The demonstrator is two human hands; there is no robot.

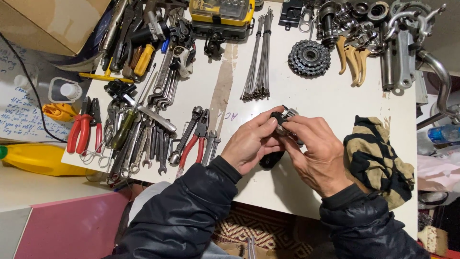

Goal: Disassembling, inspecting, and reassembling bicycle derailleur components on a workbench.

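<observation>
Two hands: left (249, 144), right (318, 153) pinch one black-and-metal part (279, 125) (together) | one gear cluster (309, 57) | one striped rag (378, 160)

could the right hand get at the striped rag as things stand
Probably yes. The striped rag lies on the table right beside the right hand with nothing between them, though both hands grip a small black and metal part, so it would have to let go.

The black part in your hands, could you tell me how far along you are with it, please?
Done: tools, spokes and a sprocket cluster lie out on the white table. In hand: left hand and right hand both grip the black part above the table. Left: it is not yet set down; the rag lies unused beside it.
</observation>
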